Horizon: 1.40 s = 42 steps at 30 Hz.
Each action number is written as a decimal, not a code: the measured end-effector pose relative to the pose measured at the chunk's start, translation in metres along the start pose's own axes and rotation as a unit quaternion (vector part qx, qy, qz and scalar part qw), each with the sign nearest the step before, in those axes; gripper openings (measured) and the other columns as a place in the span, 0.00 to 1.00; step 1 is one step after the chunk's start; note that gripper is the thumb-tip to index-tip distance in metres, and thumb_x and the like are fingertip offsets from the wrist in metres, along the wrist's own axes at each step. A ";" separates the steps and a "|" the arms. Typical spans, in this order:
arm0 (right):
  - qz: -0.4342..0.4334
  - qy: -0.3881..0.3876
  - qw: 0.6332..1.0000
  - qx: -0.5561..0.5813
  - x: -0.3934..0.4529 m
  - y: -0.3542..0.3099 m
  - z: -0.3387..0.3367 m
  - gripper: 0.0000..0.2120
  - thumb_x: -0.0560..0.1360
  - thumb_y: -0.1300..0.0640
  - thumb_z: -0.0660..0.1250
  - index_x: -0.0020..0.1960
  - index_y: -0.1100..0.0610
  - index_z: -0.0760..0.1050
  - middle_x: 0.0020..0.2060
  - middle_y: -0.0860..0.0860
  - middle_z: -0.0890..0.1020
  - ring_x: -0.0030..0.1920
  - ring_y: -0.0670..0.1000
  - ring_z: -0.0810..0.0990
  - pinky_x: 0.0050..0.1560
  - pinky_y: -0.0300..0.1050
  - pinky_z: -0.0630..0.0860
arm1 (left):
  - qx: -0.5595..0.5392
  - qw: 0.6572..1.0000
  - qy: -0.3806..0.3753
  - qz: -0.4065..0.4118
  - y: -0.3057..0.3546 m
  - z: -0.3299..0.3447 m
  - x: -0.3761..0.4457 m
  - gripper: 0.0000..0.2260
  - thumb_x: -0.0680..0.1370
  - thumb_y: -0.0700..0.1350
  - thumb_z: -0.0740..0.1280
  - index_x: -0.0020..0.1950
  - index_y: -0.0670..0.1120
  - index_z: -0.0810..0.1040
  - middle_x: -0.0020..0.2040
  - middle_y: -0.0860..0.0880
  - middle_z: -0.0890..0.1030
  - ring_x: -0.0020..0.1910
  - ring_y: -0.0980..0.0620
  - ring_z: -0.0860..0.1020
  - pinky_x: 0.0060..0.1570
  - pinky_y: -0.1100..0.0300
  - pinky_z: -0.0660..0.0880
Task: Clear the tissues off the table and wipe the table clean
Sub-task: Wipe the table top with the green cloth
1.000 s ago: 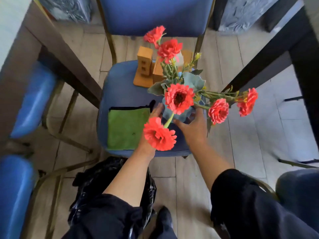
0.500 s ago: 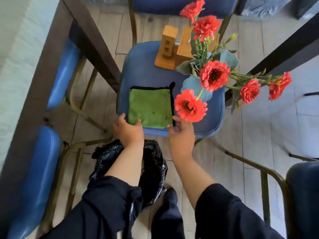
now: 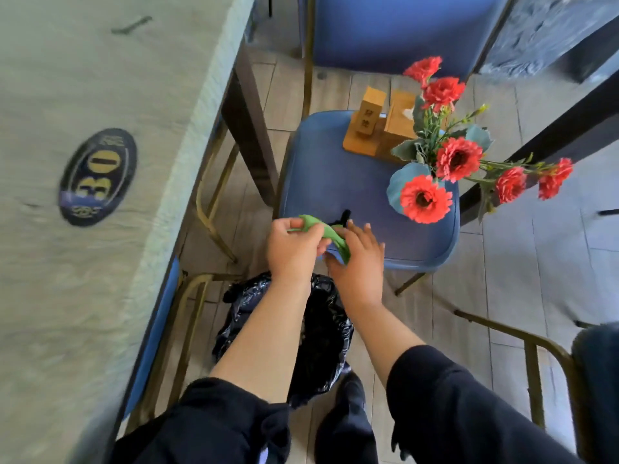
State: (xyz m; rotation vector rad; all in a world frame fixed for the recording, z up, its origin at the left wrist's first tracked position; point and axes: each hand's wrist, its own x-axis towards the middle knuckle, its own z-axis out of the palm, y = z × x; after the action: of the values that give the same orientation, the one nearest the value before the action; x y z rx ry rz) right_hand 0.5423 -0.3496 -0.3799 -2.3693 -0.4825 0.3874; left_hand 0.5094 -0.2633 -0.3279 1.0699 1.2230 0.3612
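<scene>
The left hand (image 3: 294, 247) pinches one end of the green cloth (image 3: 326, 233) between thumb and curled fingers, and the right hand (image 3: 360, 259) grips the other, lower end with its fingers spread over it, so the cloth hangs bunched into a short band between them, its long axis running from upper left down to the right. It sits just above the front edge of the blue chair seat (image 3: 335, 175), lifted off it as far as can be told. Further back on that seat stand the wooden holder (image 3: 366, 120) and the red flowers (image 3: 449, 159), and a black bin bag (image 3: 321, 333) gapes on the floor under both forearms. The table (image 3: 100, 162), with its oval number plate (image 3: 97, 177), lies to the left of the cloth and well apart from it, and no tissues show on the visible part. The left hand is nearer the table, so it looks best placed to carry the cloth across and begin wiping.
</scene>
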 end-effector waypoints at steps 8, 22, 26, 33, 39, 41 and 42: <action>0.065 0.074 0.988 0.118 -0.096 -0.127 -0.071 0.13 0.74 0.65 0.61 0.54 0.53 0.78 0.31 0.52 0.78 0.41 0.38 0.72 0.70 0.57 0.63 | 0.167 0.945 -0.181 0.215 0.097 -0.111 -0.085 0.19 0.69 0.39 0.75 0.54 0.57 0.77 0.49 0.50 0.83 0.47 0.56 0.81 0.50 0.61 0.78; -0.064 0.009 0.989 0.134 -0.215 -0.323 -0.072 0.06 0.79 0.53 0.62 0.43 0.50 0.74 0.32 0.46 0.76 0.34 0.45 0.73 0.30 0.35 0.66 | 0.340 0.855 -0.141 0.366 0.211 -0.329 -0.138 0.08 0.78 0.51 0.65 0.52 0.48 0.73 0.46 0.51 0.80 0.47 0.51 0.78 0.46 0.56 0.74; -0.061 -0.052 0.996 0.026 -0.211 -0.336 -0.034 0.11 0.78 0.49 0.62 0.50 0.56 0.77 0.39 0.52 0.80 0.44 0.56 0.77 0.36 0.45 0.66 | 0.342 0.880 -0.089 0.318 0.195 -0.366 -0.113 0.10 0.78 0.50 0.64 0.58 0.50 0.75 0.49 0.51 0.80 0.49 0.51 0.78 0.48 0.58 0.75; -0.160 -0.025 0.960 -0.227 -0.208 -0.313 0.024 0.28 0.76 0.48 0.63 0.74 0.45 0.59 0.74 0.52 0.61 0.74 0.58 0.54 0.75 0.61 0.48 | 0.523 0.809 -0.011 0.267 0.130 -0.434 -0.062 0.22 0.79 0.48 0.63 0.73 0.47 0.65 0.75 0.47 0.62 0.74 0.48 0.59 0.72 0.54 0.57; -0.235 -0.084 0.896 -0.367 -0.205 -0.301 0.059 0.26 0.79 0.42 0.37 0.76 0.41 0.40 0.78 0.48 0.45 0.76 0.56 0.36 0.71 0.67 0.33 | 0.639 0.693 -0.012 0.334 0.094 -0.475 -0.057 0.27 0.79 0.62 0.44 0.77 0.57 0.48 0.79 0.52 0.44 0.78 0.49 0.44 0.74 0.47 0.44; -0.207 -0.083 0.903 -0.367 -0.196 -0.312 0.069 0.25 0.80 0.43 0.38 0.76 0.41 0.36 0.78 0.49 0.42 0.76 0.57 0.35 0.70 0.68 0.33 | 0.649 0.676 0.006 0.349 0.091 -0.476 -0.054 0.29 0.76 0.61 0.37 0.77 0.58 0.47 0.79 0.54 0.45 0.78 0.51 0.43 0.75 0.48 0.43; -0.202 -0.086 0.905 -0.363 -0.197 -0.319 0.076 0.25 0.80 0.43 0.39 0.75 0.40 0.35 0.78 0.49 0.41 0.76 0.57 0.35 0.70 0.68 0.33 | 0.637 0.687 0.007 0.351 0.091 -0.475 -0.053 0.29 0.76 0.60 0.35 0.77 0.58 0.48 0.79 0.54 0.45 0.78 0.52 0.43 0.75 0.49 0.42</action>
State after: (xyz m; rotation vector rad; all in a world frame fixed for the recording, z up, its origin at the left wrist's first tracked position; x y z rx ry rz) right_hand 0.2621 -0.1699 -0.1915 -2.8353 -1.3736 0.2451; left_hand 0.0982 -0.0357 -0.2030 2.7930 0.9258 0.0124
